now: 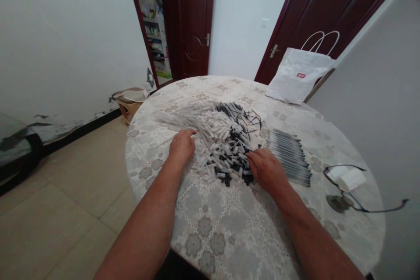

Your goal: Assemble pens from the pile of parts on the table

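A round table (229, 236) with a flowered lace cloth carries a heap of pen parts. White barrels and caps (213, 133) lie in the middle, small black caps (234, 164) toward me, thin black refills (241, 111) behind. My left hand (181, 145) rests palm down on the heap's left edge, fingers curled into the white barrels. My right hand (267, 168) lies on the black caps, fingers bent and tucked into them; what they grip is hidden. A neat row of assembled pens (290, 155) lies just right of that hand.
Black-rimmed glasses (348, 183) and a white folded tissue (352, 179) sit at the table's right. A white paper bag (300, 76) leans at the far edge. A low stool (129, 100) stands by the left wall; dark red doors are behind.
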`<state>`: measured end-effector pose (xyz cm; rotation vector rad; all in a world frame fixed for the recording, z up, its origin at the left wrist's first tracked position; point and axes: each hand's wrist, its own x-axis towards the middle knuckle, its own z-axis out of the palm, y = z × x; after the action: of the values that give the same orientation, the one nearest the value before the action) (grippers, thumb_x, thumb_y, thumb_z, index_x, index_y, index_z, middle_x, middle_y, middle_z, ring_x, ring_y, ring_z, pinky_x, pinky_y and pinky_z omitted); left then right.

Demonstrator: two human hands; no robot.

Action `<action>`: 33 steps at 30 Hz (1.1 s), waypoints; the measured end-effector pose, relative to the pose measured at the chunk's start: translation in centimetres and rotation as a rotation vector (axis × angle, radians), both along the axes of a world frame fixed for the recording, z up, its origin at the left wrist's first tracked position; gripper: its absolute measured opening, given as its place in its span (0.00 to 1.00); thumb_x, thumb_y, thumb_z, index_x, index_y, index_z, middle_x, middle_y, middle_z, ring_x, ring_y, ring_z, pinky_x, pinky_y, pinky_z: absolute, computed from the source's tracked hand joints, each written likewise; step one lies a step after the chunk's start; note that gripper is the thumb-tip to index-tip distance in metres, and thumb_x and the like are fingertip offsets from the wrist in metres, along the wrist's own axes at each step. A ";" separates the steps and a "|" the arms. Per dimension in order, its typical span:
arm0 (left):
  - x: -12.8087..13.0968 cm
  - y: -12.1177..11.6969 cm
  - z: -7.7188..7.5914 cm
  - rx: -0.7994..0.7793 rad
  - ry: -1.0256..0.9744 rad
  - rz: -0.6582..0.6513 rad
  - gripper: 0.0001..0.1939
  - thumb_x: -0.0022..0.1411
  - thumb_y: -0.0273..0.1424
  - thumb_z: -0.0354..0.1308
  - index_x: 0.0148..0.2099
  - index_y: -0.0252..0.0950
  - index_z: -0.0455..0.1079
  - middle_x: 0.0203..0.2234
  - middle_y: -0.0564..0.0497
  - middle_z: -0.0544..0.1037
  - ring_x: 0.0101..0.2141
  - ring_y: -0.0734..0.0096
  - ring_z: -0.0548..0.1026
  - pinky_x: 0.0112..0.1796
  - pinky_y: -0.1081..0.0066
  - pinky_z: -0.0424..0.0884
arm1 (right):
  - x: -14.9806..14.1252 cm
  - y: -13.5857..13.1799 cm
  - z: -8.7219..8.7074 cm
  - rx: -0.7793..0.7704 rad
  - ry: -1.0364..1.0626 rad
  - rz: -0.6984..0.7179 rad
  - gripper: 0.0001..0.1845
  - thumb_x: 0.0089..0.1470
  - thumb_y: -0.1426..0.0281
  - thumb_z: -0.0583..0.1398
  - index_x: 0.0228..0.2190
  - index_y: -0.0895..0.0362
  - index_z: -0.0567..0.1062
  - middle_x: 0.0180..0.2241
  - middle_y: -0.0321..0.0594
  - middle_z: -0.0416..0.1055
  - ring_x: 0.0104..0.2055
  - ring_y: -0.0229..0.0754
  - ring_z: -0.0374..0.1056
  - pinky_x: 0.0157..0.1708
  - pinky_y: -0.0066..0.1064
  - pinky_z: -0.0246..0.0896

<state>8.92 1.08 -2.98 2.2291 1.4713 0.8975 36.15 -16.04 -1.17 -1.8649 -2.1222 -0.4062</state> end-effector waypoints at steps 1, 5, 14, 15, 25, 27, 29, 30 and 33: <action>0.0 0.1 0.0 0.000 0.032 -0.008 0.21 0.62 0.23 0.53 0.54 0.39 0.78 0.46 0.39 0.79 0.49 0.52 0.75 0.53 0.57 0.66 | 0.0 0.0 -0.1 0.000 -0.002 0.002 0.11 0.67 0.71 0.57 0.41 0.56 0.80 0.36 0.46 0.74 0.44 0.48 0.67 0.48 0.37 0.61; 0.8 -0.2 0.0 0.036 0.249 -0.107 0.24 0.65 0.23 0.52 0.59 0.41 0.76 0.45 0.41 0.78 0.47 0.55 0.74 0.51 0.61 0.66 | 0.5 0.0 -0.3 0.002 -0.011 -0.005 0.11 0.68 0.70 0.57 0.42 0.57 0.80 0.37 0.46 0.75 0.44 0.49 0.67 0.48 0.38 0.61; 2.1 -1.0 0.4 0.097 0.453 -0.143 0.20 0.68 0.27 0.51 0.58 0.45 0.74 0.47 0.42 0.76 0.46 0.53 0.71 0.46 0.60 0.66 | 0.5 0.0 -0.5 -0.012 -0.015 -0.024 0.10 0.68 0.70 0.57 0.42 0.57 0.80 0.37 0.45 0.74 0.44 0.48 0.66 0.48 0.37 0.59; 2.2 -1.1 0.4 0.097 0.463 -0.146 0.20 0.69 0.27 0.50 0.57 0.45 0.74 0.47 0.43 0.76 0.46 0.53 0.71 0.47 0.60 0.66 | 0.4 0.0 -0.5 -0.016 -0.015 -0.024 0.10 0.68 0.70 0.57 0.42 0.57 0.80 0.37 0.45 0.74 0.44 0.48 0.66 0.48 0.36 0.59; 2.5 -0.5 0.3 0.107 0.464 -0.173 0.17 0.70 0.30 0.48 0.54 0.40 0.75 0.44 0.40 0.77 0.46 0.53 0.73 0.51 0.58 0.65 | 2.1 0.2 -0.3 0.025 -0.009 -0.180 0.12 0.68 0.71 0.56 0.44 0.58 0.80 0.38 0.47 0.74 0.45 0.49 0.65 0.49 0.37 0.57; 2.6 -0.4 0.2 0.101 0.430 -0.148 0.16 0.71 0.34 0.49 0.51 0.37 0.75 0.43 0.39 0.78 0.46 0.53 0.74 0.51 0.58 0.65 | 3.0 0.2 0.0 0.042 0.009 -0.249 0.14 0.68 0.70 0.55 0.44 0.59 0.80 0.39 0.48 0.75 0.46 0.49 0.65 0.50 0.37 0.56; 2.8 -0.3 0.2 0.093 0.382 -0.103 0.16 0.70 0.39 0.52 0.49 0.37 0.76 0.42 0.40 0.80 0.46 0.52 0.75 0.51 0.59 0.66 | 3.9 0.3 0.5 0.036 0.036 -0.313 0.14 0.68 0.70 0.55 0.45 0.60 0.80 0.40 0.49 0.76 0.46 0.50 0.66 0.50 0.36 0.56; 2.8 -0.3 0.2 0.085 0.356 -0.076 0.16 0.69 0.40 0.53 0.48 0.37 0.76 0.42 0.40 0.80 0.46 0.52 0.76 0.50 0.60 0.67 | 4.2 0.3 0.8 0.019 0.047 -0.344 0.15 0.67 0.70 0.55 0.46 0.60 0.80 0.41 0.49 0.77 0.47 0.50 0.67 0.51 0.36 0.56; 2.9 -0.4 0.3 0.032 0.297 0.010 0.16 0.67 0.42 0.55 0.48 0.39 0.76 0.43 0.42 0.82 0.45 0.54 0.78 0.46 0.63 0.69 | 4.8 0.8 1.7 -0.093 0.062 -0.428 0.16 0.66 0.70 0.55 0.48 0.60 0.80 0.45 0.51 0.78 0.50 0.50 0.69 0.52 0.35 0.56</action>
<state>11.78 0.73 -2.70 2.4642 1.6026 0.6158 40.93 -15.29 0.56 -2.3557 -1.7197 -0.3367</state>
